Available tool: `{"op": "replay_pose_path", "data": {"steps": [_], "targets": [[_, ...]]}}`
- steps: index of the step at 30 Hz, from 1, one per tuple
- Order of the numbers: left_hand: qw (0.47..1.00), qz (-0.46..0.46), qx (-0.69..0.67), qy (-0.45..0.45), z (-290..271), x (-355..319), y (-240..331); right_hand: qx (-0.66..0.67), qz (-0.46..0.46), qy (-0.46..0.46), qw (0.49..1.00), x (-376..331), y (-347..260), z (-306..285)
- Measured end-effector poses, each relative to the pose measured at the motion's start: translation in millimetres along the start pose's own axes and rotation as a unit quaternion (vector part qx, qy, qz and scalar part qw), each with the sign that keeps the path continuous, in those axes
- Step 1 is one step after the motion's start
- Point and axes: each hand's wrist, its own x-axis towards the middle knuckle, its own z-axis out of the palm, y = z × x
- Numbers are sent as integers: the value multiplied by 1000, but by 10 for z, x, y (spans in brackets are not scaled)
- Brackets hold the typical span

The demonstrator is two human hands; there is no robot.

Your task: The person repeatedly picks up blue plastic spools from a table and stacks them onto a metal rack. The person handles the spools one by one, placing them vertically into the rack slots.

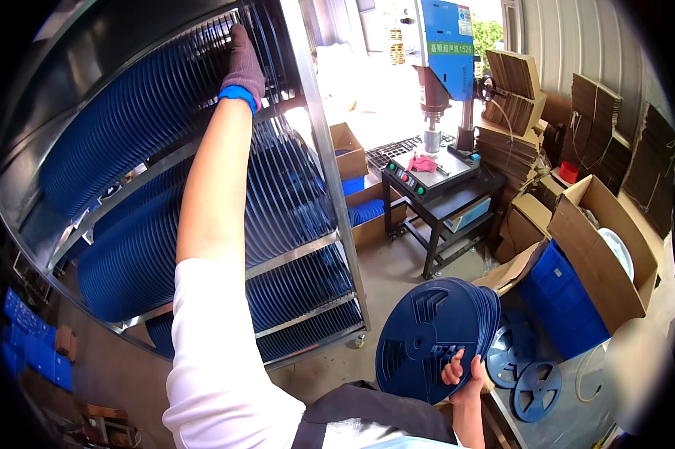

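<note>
Left hand (244,63), in a purple glove with a blue cuff, reaches up to the top row of blue discs (139,105) standing on edge in a metal rack (330,161); fingers rest on the disc edges. Right hand (463,374), bare, holds a stack of blue reels (435,337) from below, tilted upright. More loose reels (528,374) lie on the floor just right of it. Open cardboard box (603,254) and blue crate (562,299) to the right. Machine on a black desk (438,183) behind.

A stack of dark blue round reel discs (431,340) stands on edge, leaning slightly, above the floor.
</note>
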Motion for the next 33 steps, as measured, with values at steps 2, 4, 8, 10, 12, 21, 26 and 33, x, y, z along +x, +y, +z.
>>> {"op": "replay_pose_path", "data": {"steps": [2,4,8,10,12,21,26,33], "targets": [[1000,-12,12,-17,-16,10,-57,13,0,19,1000,-17,103,17],[997,40,64,-23,31,45,-44,17,-13,8,1000,-15,127,79],[973,182,143,-4,-155,-84,67,55,-4,-30,998,-25,152,175],[966,221,135,-11,-374,-404,173,59,4,-26,998,-8,165,280],[959,226,155,-69,-643,-929,223,74,-31,-29,996,-62,134,404],[930,42,235,-278,-1565,-3634,-1014,257,-130,-172,942,-20,167,263],[965,-177,162,-104,-1531,-4298,-1301,266,-114,-159,944,59,240,323],[849,-294,323,-297,-1124,-4666,-1647,47,-50,-107,992,124,628,834]]}}
